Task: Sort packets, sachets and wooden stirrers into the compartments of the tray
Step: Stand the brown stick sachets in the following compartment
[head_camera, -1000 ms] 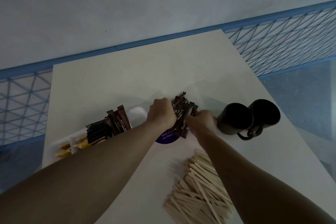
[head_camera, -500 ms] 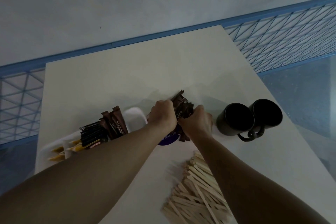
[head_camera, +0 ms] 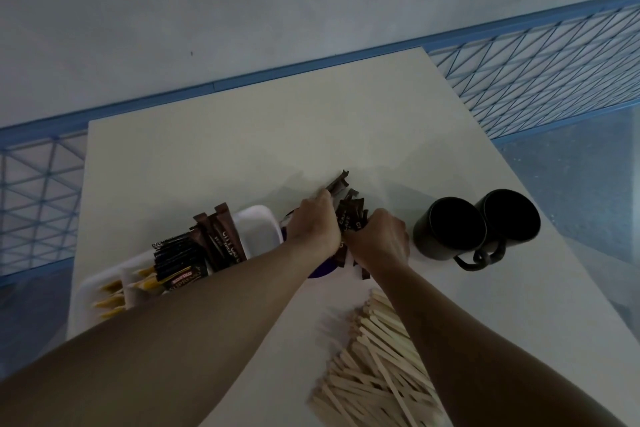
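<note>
Brown foil shows between two fists: the brown sachet bundle [head_camera: 350,217] is squeezed between the left hand [head_camera: 313,227] and the right hand [head_camera: 380,241]. It is held over the pale table [head_camera: 242,149], just right of the white tray [head_camera: 265,218]. Both hands curl round the bundle from opposite sides, with their backs to the camera. The left takes its far left edge and the right clasps its near right side. Both forearms reach forward from the lower frame and converge on it.

The sachets' long axes run away from the person, leaning slightly right. Their upper ends fan out past the knuckles toward the table's far edge, and their lower ends poke out beneath the right hand. A dark blue round object [head_camera: 320,272] lies partly hidden under the wrists.

In the tray, tray sachets [head_camera: 219,241], black packets [head_camera: 180,262] and yellow sachets [head_camera: 110,300] sit side by side from right to left. Wooden stirrers [head_camera: 377,369] lie heaped beside the right forearm. Two black mugs [head_camera: 450,229] touch each other right of the right hand.
</note>
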Demonstrator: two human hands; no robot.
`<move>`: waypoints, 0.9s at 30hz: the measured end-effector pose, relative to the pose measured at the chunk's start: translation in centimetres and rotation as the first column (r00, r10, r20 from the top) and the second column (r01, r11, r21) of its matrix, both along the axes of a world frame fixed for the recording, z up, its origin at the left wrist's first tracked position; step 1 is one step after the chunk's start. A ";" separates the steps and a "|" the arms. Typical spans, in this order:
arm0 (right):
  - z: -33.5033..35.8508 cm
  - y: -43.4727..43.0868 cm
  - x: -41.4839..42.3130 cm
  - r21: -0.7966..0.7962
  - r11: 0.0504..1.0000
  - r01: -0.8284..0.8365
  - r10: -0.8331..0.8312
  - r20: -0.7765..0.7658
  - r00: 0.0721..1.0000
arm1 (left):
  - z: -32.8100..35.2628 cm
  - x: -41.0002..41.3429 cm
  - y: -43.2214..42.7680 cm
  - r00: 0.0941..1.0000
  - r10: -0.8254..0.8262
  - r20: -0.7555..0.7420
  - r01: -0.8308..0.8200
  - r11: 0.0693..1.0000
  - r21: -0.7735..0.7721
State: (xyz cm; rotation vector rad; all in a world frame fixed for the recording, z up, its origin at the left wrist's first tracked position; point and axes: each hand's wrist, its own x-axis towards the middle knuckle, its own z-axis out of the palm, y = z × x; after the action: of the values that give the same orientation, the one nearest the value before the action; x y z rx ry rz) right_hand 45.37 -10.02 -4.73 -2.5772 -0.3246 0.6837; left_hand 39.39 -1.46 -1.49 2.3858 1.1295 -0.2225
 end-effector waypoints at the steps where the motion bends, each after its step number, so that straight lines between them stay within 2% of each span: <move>1: 0.0 0.0 0.0 -0.005 1.000 -0.008 0.008 0.017 1.000 | -0.1 0.0 0.0 1.000 -0.015 -0.013 0.015 1.000 0.004; 7: 0.1 -0.5 -0.3 0.018 0.998 -0.054 0.052 0.064 0.997 | -0.4 0.1 0.1 0.999 -0.039 -0.033 0.038 0.999 -0.019; 20: 0.2 -0.7 -0.1 0.156 0.987 -0.033 0.034 -0.003 0.999 | -0.1 0.8 -0.1 0.999 0.003 0.044 0.002 0.994 -0.111; 27: -0.1 -0.6 0.2 0.190 0.981 -0.043 0.044 -0.003 0.999 | -0.2 0.9 -0.3 0.999 -0.027 0.028 0.028 0.999 -0.036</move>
State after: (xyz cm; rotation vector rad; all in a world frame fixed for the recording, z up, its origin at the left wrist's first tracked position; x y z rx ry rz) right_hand 45.56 -10.58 -4.84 -2.3924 -0.4242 0.6446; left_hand 40.33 -1.73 -1.67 2.3665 1.0716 -0.2170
